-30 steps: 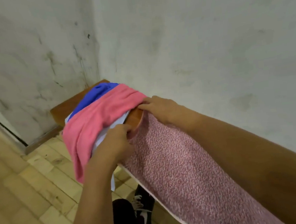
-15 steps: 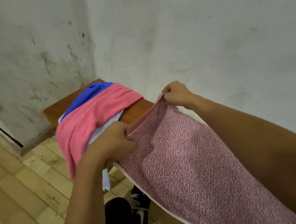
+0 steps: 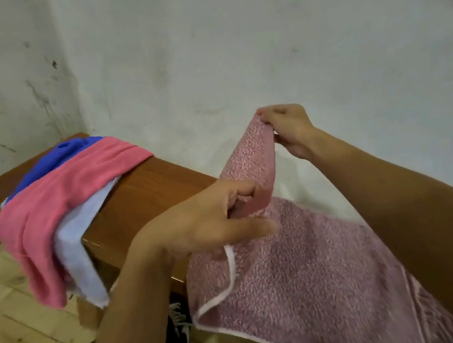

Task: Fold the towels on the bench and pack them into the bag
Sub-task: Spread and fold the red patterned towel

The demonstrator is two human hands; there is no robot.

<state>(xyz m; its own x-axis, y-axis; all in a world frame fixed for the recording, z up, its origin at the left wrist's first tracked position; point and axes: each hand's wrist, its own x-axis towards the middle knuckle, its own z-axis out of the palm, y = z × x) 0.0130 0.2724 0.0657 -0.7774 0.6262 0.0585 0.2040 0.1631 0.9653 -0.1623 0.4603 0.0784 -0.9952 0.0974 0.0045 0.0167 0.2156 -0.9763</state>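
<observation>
The right hand (image 3: 289, 131) pinches the far corner of the pink towel (image 3: 309, 274), lifted above the bench (image 3: 149, 190). The left hand (image 3: 211, 220) curls its fingers (image 3: 240, 195) round the near corner, thumb straight. 3 other towels (image 3: 62, 194) drape the bench end.

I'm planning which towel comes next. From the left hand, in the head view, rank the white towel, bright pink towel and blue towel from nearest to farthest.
From the left hand:
1. white towel, hanging over the bench's front edge.
2. bright pink towel, draped over the white one.
3. blue towel, at the far end by the wall corner.
</observation>
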